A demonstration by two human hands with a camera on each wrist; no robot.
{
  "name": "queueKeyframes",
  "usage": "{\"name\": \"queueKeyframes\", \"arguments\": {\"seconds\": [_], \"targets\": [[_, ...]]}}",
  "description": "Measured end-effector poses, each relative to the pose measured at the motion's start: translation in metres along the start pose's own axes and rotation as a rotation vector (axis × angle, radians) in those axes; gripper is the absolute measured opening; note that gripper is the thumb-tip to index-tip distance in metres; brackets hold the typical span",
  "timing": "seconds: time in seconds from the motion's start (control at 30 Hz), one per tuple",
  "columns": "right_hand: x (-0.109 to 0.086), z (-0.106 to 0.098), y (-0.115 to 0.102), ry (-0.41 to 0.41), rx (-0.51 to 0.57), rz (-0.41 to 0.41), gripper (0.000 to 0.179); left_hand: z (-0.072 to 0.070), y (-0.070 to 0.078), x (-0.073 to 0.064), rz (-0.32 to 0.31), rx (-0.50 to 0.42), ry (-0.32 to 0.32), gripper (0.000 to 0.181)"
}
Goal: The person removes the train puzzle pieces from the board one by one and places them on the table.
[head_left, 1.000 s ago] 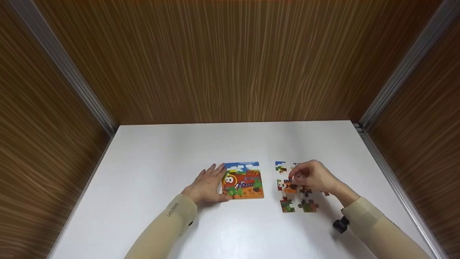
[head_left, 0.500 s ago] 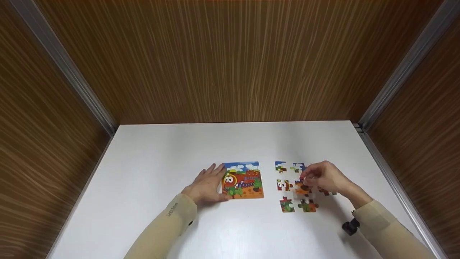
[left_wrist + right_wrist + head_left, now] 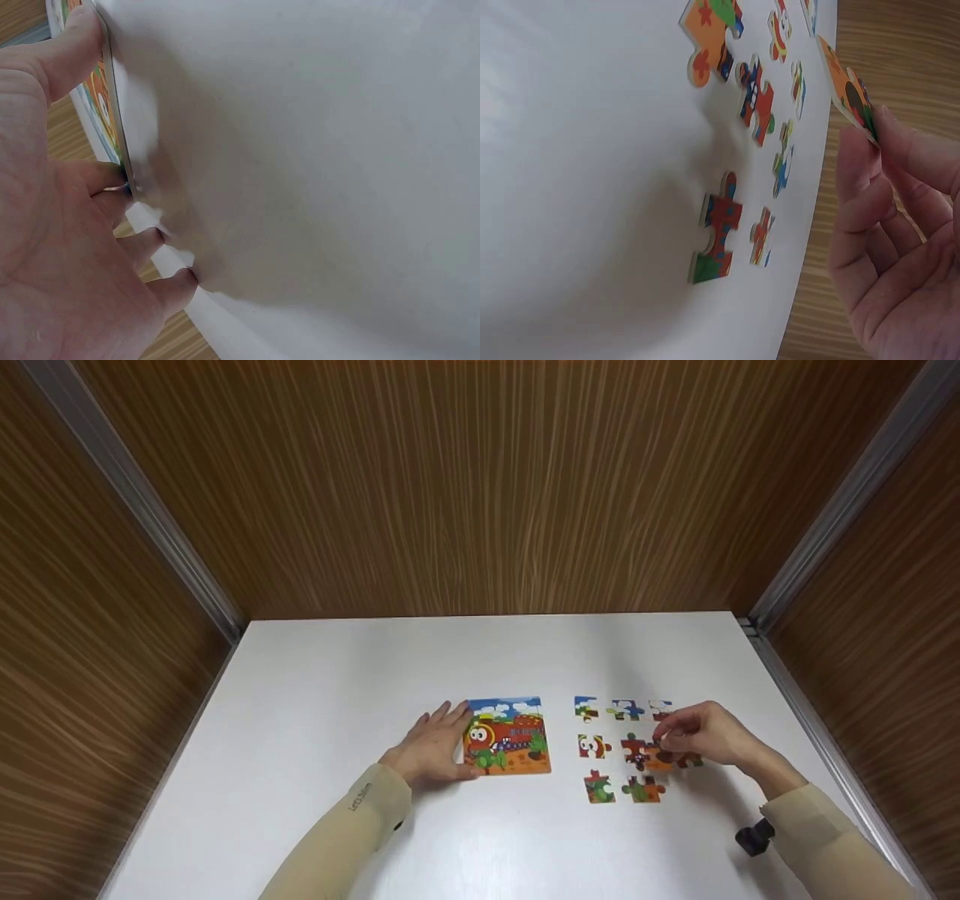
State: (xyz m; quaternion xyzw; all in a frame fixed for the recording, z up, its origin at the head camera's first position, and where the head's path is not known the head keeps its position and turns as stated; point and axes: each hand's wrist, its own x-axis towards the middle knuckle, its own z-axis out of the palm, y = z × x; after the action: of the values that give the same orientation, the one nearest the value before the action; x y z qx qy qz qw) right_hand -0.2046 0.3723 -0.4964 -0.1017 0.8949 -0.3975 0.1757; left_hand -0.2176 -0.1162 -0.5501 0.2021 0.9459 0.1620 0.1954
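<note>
My left hand point(image 3: 433, 746) lies spread at the left edge of a square train picture puzzle board point(image 3: 510, 739), thumb on its near corner. In the left wrist view the fingertips point(image 3: 180, 289) rest by the board's edge. My right hand point(image 3: 709, 731) pinches an orange jigsaw piece point(image 3: 845, 86) between thumb and fingers, held tilted above the table. Loose pieces lie below and around it: a red wheel piece point(image 3: 634, 750), an eyes piece point(image 3: 591, 746), and a red-and-green piece point(image 3: 718, 236) partly hidden by the hand in the head view.
Along the back lie three sky pieces, one a cloud piece point(image 3: 625, 709). Nearer me are a cactus piece point(image 3: 598, 787) and an orange-green piece point(image 3: 643, 789). Wood-grain panels point(image 3: 480, 487) enclose the white table point(image 3: 375, 660). A black camera point(image 3: 754, 837) hangs at my right wrist.
My right hand has moved rightward with the orange piece, from over the eyes piece past the red wheel piece, uncovering both. My left hand and the board stay put.
</note>
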Motion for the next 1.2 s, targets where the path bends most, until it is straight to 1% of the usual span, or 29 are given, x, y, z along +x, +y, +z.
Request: {"name": "queueKeyframes", "arguments": {"seconds": [0.17,0.4,0.57,0.77,0.9,0.97,1.13,1.2], "targets": [[-0.006,-0.008,0.012,-0.020,0.022,0.025,0.019,-0.001,0.000,0.000,0.007,0.015,-0.002,0.114],[-0.014,-0.013,0.029,-0.025,0.040,0.115,0.020,0.000,0.001,0.001,-0.006,0.000,-0.006,0.115],[-0.020,-0.016,0.042,-0.046,0.050,0.158,0.021,0.001,0.001,0.000,-0.007,-0.004,-0.003,0.114],[-0.024,-0.017,0.057,-0.090,0.073,0.171,0.023,0.000,0.001,-0.001,-0.005,-0.009,0.000,0.113],[-0.026,-0.016,0.063,-0.085,0.050,0.182,0.022,0.000,0.001,-0.001,0.001,-0.007,0.003,0.113],[-0.027,-0.016,0.065,-0.080,0.031,0.192,0.022,-0.001,0.001,-0.001,0.007,-0.011,0.006,0.114],[-0.031,-0.018,0.069,-0.107,0.040,0.195,0.025,0.000,0.000,0.000,0.013,-0.017,0.006,0.115],[-0.032,-0.018,0.069,-0.102,0.036,0.200,0.025,0.000,0.000,0.000,0.009,-0.016,0.004,0.115]]}}
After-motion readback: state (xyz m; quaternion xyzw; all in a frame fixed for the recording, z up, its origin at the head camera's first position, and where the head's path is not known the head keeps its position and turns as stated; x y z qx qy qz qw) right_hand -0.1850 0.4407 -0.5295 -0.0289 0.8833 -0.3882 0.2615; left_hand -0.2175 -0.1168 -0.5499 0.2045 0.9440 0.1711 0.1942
